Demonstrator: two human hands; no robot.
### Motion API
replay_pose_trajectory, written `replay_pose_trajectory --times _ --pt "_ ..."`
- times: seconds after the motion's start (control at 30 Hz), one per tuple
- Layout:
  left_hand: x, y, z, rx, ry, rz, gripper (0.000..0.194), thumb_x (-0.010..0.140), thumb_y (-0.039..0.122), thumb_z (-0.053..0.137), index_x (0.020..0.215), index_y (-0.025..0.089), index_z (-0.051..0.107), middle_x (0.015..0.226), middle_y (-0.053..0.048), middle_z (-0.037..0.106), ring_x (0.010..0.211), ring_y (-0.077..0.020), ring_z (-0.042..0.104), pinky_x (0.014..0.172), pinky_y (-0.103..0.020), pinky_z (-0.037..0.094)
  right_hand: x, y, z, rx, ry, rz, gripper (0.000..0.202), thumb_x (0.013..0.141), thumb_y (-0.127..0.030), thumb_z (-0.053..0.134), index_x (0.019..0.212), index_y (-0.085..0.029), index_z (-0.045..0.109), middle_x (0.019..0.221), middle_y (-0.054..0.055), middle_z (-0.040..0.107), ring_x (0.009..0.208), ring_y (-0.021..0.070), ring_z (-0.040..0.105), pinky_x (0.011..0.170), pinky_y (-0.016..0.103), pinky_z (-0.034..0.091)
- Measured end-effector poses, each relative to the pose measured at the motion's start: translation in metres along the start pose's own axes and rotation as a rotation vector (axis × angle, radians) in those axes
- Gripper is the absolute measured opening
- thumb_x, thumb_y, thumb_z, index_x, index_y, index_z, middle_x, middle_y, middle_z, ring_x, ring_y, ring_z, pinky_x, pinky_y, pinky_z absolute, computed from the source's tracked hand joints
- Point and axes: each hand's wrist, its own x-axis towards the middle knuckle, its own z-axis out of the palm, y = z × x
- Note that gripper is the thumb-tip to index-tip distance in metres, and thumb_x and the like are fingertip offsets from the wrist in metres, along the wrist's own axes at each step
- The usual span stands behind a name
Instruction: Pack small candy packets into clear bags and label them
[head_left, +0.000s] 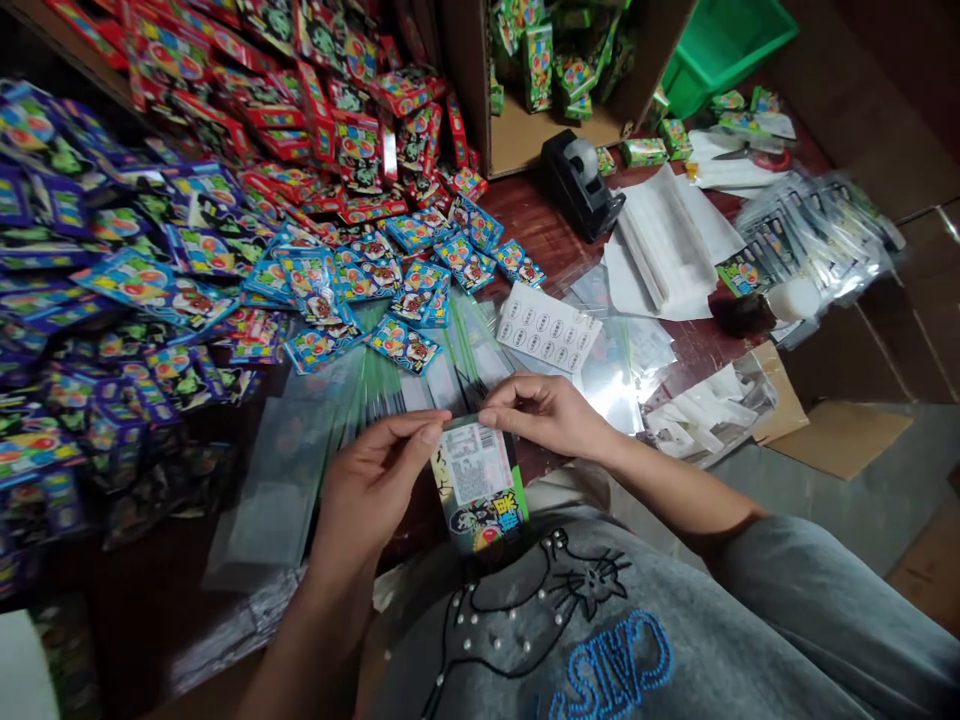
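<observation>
Close to my body, my left hand (379, 475) and my right hand (544, 412) pinch the top edge of a printed packet (480, 490), one hand at each corner. The packet is dark with a green side, cartoon pictures, and a pale panel with a barcode. Whether anything is inside it cannot be made out. Beyond my hands lie clear plastic bags (281, 480) and a sheet of oval stickers (547, 330). Small blue packs (405, 345) rest on top of the bags.
Piles of purple packs (112, 400) and red packs (352, 140) fill the left and back. A black tape dispenser (581, 185), white paper strips (664, 240), a dark bottle with a white cap (791, 300), filled clear bags (817, 235) and a green bin (727, 50) are on the right.
</observation>
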Motion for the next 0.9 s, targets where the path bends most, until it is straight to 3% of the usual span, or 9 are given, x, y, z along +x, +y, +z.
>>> replay_pose_trajectory --times 0.13,0.23,0.37,0.47,0.57,0.63,0.7,0.77,0.9 --pt "0.012 0.016 0.008 -0.006 -0.044 -0.043 0.038 0.079 0.057 0.089 0.090 0.022 0.080 0.097 -0.006 0.084 0.087 -0.0219 0.077 0.081 -0.032 0.061 0.007 -0.008 -0.006 0.126 0.016 0.213 0.040 0.076 -0.051 0.095 0.090 -0.017 0.078 0.080 -0.001 0.073 0.072 0.0107 0.061 0.070 0.026 0.050" --pt "0.019 0.022 0.012 0.006 -0.078 -0.065 0.039 0.078 0.059 0.089 0.090 0.022 0.081 0.093 -0.006 0.084 0.085 -0.0216 0.076 0.080 -0.032 0.061 0.008 -0.010 -0.016 0.142 0.001 0.248 0.038 0.075 -0.047 0.096 0.087 -0.017 0.078 0.082 0.000 0.075 0.073 0.0105 0.062 0.072 0.027 0.049" --pt "0.020 0.025 0.013 0.057 -0.170 -0.021 0.038 0.074 0.059 0.092 0.088 0.024 0.084 0.104 -0.008 0.086 0.096 -0.0249 0.079 0.089 -0.038 0.064 -0.004 -0.007 -0.030 0.067 -0.078 0.149 0.034 0.092 -0.050 0.083 0.085 -0.017 0.078 0.082 0.001 0.076 0.072 0.0112 0.064 0.074 0.029 0.052" --pt "0.024 0.023 0.015 0.085 -0.206 -0.006 0.038 0.070 0.057 0.094 0.086 0.025 0.083 0.103 -0.008 0.086 0.098 -0.0258 0.080 0.091 -0.039 0.065 -0.013 -0.004 -0.046 -0.116 -0.125 -0.089 0.031 0.103 -0.046 0.071 0.089 -0.019 0.079 0.099 0.005 0.079 0.091 0.0161 0.072 0.087 0.034 0.057" --pt "0.039 0.020 0.024 0.131 -0.241 0.003 0.038 0.075 0.058 0.092 0.086 0.023 0.082 0.103 -0.009 0.086 0.097 -0.0254 0.081 0.090 -0.038 0.065 -0.009 -0.001 -0.079 -0.474 0.064 -0.287 0.025 0.108 -0.039 0.065 0.112 -0.020 0.080 0.119 0.011 0.076 0.115 0.0224 0.070 0.105 0.042 0.056" --pt "0.053 0.020 0.037 0.139 -0.314 0.029 0.040 0.076 0.059 0.091 0.088 0.022 0.081 0.105 -0.011 0.086 0.100 -0.0265 0.081 0.093 -0.040 0.065 0.000 0.001 -0.110 -0.734 0.272 -0.272 0.031 0.109 -0.035 0.062 0.129 -0.017 0.076 0.120 0.015 0.072 0.115 0.0263 0.067 0.106 0.046 0.055" --pt "0.067 0.021 0.055 0.126 -0.403 0.064 0.042 0.074 0.059 0.091 0.086 0.021 0.080 0.117 -0.014 0.084 0.106 -0.0284 0.080 0.098 -0.043 0.064 0.011 0.004 -0.140 -0.912 0.339 -0.176 0.038 0.107 -0.033 0.063 0.138 -0.013 0.072 0.118 0.017 0.070 0.111 0.0291 0.066 0.104 0.047 0.055" --pt "0.079 0.023 0.073 0.122 -0.469 0.104 0.044 0.073 0.060 0.091 0.083 0.019 0.078 0.142 -0.019 0.075 0.112 -0.0302 0.079 0.099 -0.045 0.064 0.021 0.008 -0.160 -1.009 0.278 -0.106 0.038 0.106 -0.033 0.066 0.138 -0.013 0.072 0.116 0.016 0.070 0.107 0.0292 0.065 0.102 0.046 0.053" --pt "0.096 0.024 0.101 0.150 -0.534 0.136 0.047 0.072 0.062 0.090 0.083 0.019 0.078 0.173 -0.020 0.046 0.111 -0.0314 0.079 0.094 -0.046 0.065 0.032 0.016 -0.168 -1.052 0.166 -0.139 0.021 0.106 -0.026 0.065 0.119 -0.016 0.077 0.106 0.011 0.071 0.100 0.0255 0.062 0.098 0.040 0.050"
